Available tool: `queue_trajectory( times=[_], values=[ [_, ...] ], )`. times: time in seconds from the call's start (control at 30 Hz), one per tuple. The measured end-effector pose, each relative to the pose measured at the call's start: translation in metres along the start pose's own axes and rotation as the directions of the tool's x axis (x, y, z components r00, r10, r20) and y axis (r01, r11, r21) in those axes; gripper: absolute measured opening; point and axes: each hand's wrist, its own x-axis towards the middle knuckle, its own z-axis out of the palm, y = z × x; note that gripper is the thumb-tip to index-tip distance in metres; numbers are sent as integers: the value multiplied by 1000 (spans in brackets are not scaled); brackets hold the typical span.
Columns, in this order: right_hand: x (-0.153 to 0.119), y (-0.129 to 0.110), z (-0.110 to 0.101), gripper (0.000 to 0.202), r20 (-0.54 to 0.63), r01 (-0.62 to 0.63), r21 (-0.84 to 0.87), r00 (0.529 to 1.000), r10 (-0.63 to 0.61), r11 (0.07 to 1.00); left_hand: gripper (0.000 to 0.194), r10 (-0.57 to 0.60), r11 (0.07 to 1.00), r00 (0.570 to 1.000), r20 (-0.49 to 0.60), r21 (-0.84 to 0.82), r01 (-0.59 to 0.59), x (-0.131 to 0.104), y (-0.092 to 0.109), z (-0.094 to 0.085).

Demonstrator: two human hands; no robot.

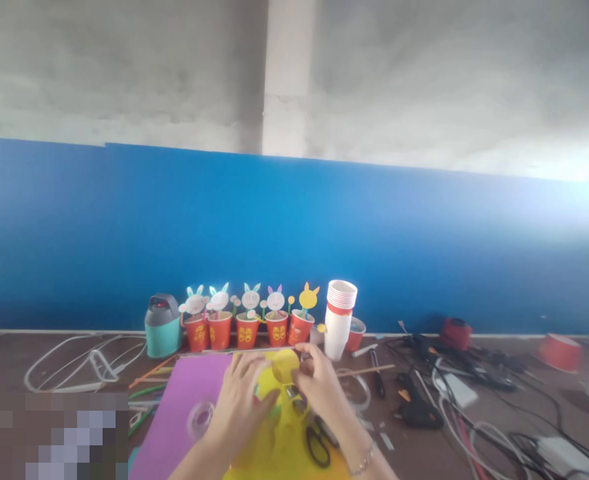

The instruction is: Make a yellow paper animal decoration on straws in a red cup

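My left hand [240, 393] is over the yellow paper sheet [254, 463], fingers bent and thumb curled in; what it grips is blurred, with a bit of green and white showing by the fingers. Facing it, my right hand [320, 383] pinches the edge of a rounded yellow paper piece [285, 365] between thumb and fingers. Black-handled scissors [317, 448] lie on the sheet beneath my right wrist. Left of my left hand, a clear tape roll [201, 420] rests on a purple paper sheet [187, 383].
Several red paper cups [247, 331] with paper animal heads line the back, between a teal canister [163, 333] and a tall white cup stack [338, 333]. A black glue gun [419, 407], cables and a white power strip [457, 390] lie right. Behind stands a blue partition [254, 227].
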Motion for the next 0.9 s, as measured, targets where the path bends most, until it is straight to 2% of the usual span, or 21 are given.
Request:
queue_trajectory(
  times=[0.07, 0.1, 0.17, 0.27, 0.37, 0.47, 0.53, 0.57, 0.63, 0.7, 0.77, 0.9],
  values=[
    [-5, -2, 5, 34, 17, 52, -69, 999, -51, 996, 16, 72, 994, 990, 125, 71, -81, -5, 13, 2],
    [-7, -3, 7, 33, 27, 78, -98, 997, -75, 992, 13, 78, 989, 988, 132, 113, -93, -8, 16, 4],
    [-11, -5, 11, 34, 50, 113, -137, 993, -107, 984, 8, 82, 983, 991, 105, 158, -98, -14, 16, 9],
    [-16, -9, 15, 36, 101, 140, -135, 987, -127, 981, 13, 94, 986, 995, 39, 134, -98, -19, 8, 16],
    [-15, -13, 10, 34, 141, 168, -141, 979, -148, 976, 17, -5, 998, 1000, 18, 69, 3, -18, 2, 18],
    [-7, -13, -11, 20, 133, 143, -266, 985, -110, 953, 17, -249, 962, 968, 32, -108, 251, -11, 1, 17],
    [0, -8, -31, 11, 67, 42, -463, 998, -12, 885, 14, -419, 846, 906, 63, -335, 415, -6, 1, 15],
    [4, -4, -41, 14, 32, -4, -598, 999, 29, 801, 14, -489, 754, 868, 90, -457, 472, -3, 2, 14],
    [9, 8, -59, 21, -44, -128, -820, 986, 162, 558, 20, -588, 548, 794, 157, -644, 533, 1, 4, 12],
    [13, 20, -71, 26, -83, -189, -854, 969, 232, 485, 28, -641, 400, 741, 201, -737, 545, 3, 8, 10],
    [15, 32, -76, 28, -88, -207, -871, 958, 274, 445, 33, -656, 332, 722, 220, -775, 537, 3, 11, 8],
    [17, 44, -76, 33, -65, -204, -885, 944, 323, 419, 37, -653, 283, 720, 235, -806, 520, 1, 11, 7]
  ],
)
